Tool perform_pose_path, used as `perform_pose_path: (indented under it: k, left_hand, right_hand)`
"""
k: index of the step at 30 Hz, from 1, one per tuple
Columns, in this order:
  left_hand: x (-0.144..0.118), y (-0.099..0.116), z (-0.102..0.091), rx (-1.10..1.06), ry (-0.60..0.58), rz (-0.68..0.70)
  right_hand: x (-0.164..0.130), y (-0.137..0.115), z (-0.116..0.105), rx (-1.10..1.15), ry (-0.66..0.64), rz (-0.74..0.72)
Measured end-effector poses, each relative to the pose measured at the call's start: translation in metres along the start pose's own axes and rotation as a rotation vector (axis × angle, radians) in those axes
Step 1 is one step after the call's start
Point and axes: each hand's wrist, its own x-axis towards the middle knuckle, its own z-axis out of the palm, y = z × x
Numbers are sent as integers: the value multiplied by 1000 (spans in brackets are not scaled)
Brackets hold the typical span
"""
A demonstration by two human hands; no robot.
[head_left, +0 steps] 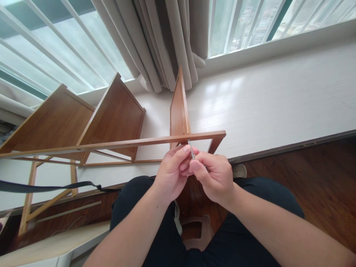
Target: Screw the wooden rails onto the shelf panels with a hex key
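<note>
1. Your forearms come in from the bottom edge, bare, converging toward the middle; dark trousers under them, knees spread; between the knees a small wooden stool [196,231] on the dark wood floor [319,193].
2. Left hand [171,174] curled, fingers closed in toward the right hand; fingertips touching a thin metal screw [190,149]; thumb tucked against the right hand's fingers.
3. Right hand [215,176] closed in a pinch; thumb and forefinger hold the lower part of the screw; both hands touching each other around it.
4. Screw stands nearly upright, tilted slightly left; its top end meets the underside of the long wooden rail [125,142]; lower end hidden in your fingers; can't tell whether a driver or key is on it.
5. Rail runs left to right just above the hands, ending at a corner joint on the right; an upright wooden panel [178,111] stands edge-on right behind the screw, joined to the rail.
6. Further left: two more slanted wooden panels [111,115] in the same frame; black strap [50,186] lies across the lower left.
7. Behind the frame: white sill platform [278,96]; grey curtain [164,40] bunched at centre; windows either side.
</note>
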Motion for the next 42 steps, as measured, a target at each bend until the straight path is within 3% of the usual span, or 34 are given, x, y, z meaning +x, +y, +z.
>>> perform_pose_path:
  k: [6, 15, 21, 24, 30, 34, 42]
  left_hand:
    - [1, 2, 0, 35, -14, 4]
    - [2, 1, 4, 75, 24, 38]
    - [4, 0, 3, 77, 71, 48]
    - [4, -2, 1, 80, 84, 55]
    - [2, -1, 0, 95, 12, -14]
    - [2, 2, 1, 159, 90, -11]
    - [1, 7, 5, 276, 170, 15]
  right_hand:
    - [-2, -1, 1, 10, -4, 13]
    - [6, -9, -5, -248, 13, 10]
    - [7, -12, -7, -203, -45, 34]
    - [5, -11, -5, -30, -65, 112]
    - [-4, -5, 4, 468, -49, 409]
    - [-6, -5, 10, 770, -63, 562]
    - [-9, -4, 31, 1347, -60, 661]
